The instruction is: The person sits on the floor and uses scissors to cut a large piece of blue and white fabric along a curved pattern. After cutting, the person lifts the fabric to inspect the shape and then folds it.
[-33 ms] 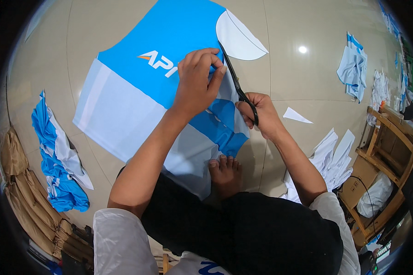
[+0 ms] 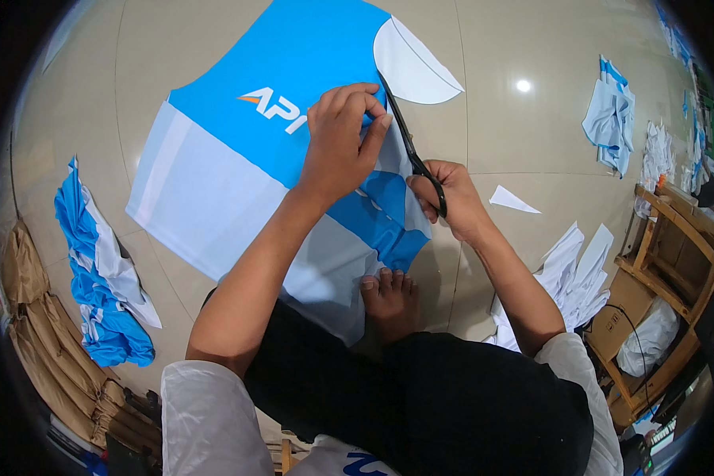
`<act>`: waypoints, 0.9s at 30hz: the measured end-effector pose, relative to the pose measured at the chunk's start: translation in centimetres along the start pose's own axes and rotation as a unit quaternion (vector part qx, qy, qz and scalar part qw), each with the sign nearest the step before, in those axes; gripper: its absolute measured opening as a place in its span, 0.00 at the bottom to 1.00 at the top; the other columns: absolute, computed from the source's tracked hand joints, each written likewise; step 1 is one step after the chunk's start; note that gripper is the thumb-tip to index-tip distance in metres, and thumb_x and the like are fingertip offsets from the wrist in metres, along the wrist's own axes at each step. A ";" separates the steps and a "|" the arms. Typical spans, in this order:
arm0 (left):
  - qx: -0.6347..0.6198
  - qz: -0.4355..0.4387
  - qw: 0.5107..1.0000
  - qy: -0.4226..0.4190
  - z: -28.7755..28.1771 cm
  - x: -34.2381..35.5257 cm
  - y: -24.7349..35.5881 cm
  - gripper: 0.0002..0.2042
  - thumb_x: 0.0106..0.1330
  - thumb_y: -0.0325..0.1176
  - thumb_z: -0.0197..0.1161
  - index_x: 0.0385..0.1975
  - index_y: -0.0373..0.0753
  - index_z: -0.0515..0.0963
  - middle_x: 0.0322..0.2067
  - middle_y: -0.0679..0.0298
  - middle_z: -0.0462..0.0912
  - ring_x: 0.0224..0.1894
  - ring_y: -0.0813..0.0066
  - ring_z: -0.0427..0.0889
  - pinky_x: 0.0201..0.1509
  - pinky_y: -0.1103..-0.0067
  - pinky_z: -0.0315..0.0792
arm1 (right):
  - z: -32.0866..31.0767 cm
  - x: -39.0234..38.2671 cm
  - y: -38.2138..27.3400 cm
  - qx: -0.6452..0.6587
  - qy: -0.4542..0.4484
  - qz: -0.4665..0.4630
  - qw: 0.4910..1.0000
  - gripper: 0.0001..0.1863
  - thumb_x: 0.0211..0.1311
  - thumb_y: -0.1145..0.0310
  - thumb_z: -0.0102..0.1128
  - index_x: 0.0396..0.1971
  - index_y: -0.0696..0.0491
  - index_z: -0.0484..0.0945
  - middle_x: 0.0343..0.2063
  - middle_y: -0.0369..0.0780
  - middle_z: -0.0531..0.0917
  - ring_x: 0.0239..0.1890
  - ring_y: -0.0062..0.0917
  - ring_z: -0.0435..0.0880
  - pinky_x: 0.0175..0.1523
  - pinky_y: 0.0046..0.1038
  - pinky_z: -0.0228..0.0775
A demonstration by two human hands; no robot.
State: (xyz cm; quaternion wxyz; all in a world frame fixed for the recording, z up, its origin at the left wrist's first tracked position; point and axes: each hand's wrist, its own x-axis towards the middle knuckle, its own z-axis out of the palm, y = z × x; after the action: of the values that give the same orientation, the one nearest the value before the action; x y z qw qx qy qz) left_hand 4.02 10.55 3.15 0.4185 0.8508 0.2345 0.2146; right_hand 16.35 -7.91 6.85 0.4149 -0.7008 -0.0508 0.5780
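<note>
A large panel of blue and pale fabric (image 2: 214,182) with a printed logo lies on the tiled floor. My left hand (image 2: 345,139) rests on its blue part, fingers curled and pinching the folded edge beside the scissor blades. My right hand (image 2: 456,198) grips black scissors (image 2: 404,127) by the handles, blades pointing up along the panel's right edge. Just beyond their tips a curved white piece (image 2: 412,59) lies against the blue edge; whether it is fully separated I cannot tell. Below the panel is my bare foot (image 2: 389,305).
Crumpled blue-and-white fabric (image 2: 103,278) lies at left, near brown cloth (image 2: 40,317). At right are another bundle (image 2: 608,115), a small white triangle (image 2: 512,201), white scraps (image 2: 567,278) and a wooden frame (image 2: 682,238) with cardboard (image 2: 627,325) and a white bag (image 2: 646,341).
</note>
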 end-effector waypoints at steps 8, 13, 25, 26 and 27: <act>-0.005 -0.001 1.000 -0.003 -0.1 0.1 -0.1 0.04 0.76 0.33 0.66 0.43 0.42 0.79 0.61 0.56 0.85 0.65 0.54 0.77 0.71 0.58 0.60 | 0.6 0.0 0.3 0.035 0.002 -0.010 0.999 0.13 0.69 0.70 0.71 0.25 0.54 0.79 0.15 0.33 0.77 0.13 0.14 0.72 0.18 0.21 0.60; -0.010 -0.004 1.000 -0.005 -0.1 0.1 -0.1 0.04 0.76 0.33 0.66 0.42 0.42 0.79 0.61 0.56 0.85 0.65 0.54 0.77 0.71 0.58 0.60 | 0.9 0.0 0.7 0.052 0.003 -0.010 0.999 0.12 0.68 0.70 0.71 0.25 0.54 0.79 0.15 0.33 0.78 0.13 0.14 0.73 0.18 0.20 0.61; 0.000 0.014 1.000 0.002 0.0 0.0 -0.4 0.05 0.77 0.34 0.66 0.43 0.42 0.79 0.61 0.55 0.85 0.66 0.54 0.77 0.72 0.57 0.60 | 0.8 -0.1 0.1 0.004 0.035 -0.013 0.999 0.15 0.65 0.73 0.71 0.21 0.53 0.76 0.13 0.32 0.76 0.13 0.14 0.72 0.18 0.21 0.58; 0.003 0.014 1.000 0.003 0.0 0.0 -0.4 0.05 0.77 0.34 0.66 0.43 0.42 0.79 0.61 0.55 0.85 0.66 0.54 0.77 0.72 0.57 0.60 | 0.8 -0.1 0.1 0.004 0.037 -0.013 0.999 0.15 0.65 0.74 0.71 0.20 0.53 0.76 0.13 0.32 0.76 0.13 0.14 0.72 0.18 0.21 0.58; 0.002 0.014 1.000 0.003 0.0 0.1 -0.4 0.05 0.77 0.34 0.66 0.43 0.42 0.79 0.61 0.55 0.85 0.66 0.54 0.77 0.72 0.57 0.60 | 0.9 -0.1 0.2 0.004 0.038 -0.014 0.999 0.15 0.65 0.74 0.71 0.20 0.53 0.75 0.13 0.33 0.76 0.13 0.14 0.72 0.18 0.21 0.58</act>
State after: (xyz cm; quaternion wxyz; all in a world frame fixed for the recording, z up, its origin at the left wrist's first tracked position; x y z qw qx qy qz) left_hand 4.00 10.80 2.79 0.4132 0.8541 0.2244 0.2221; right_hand 15.45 -7.60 6.83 0.4274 -0.7201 -0.0423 0.5450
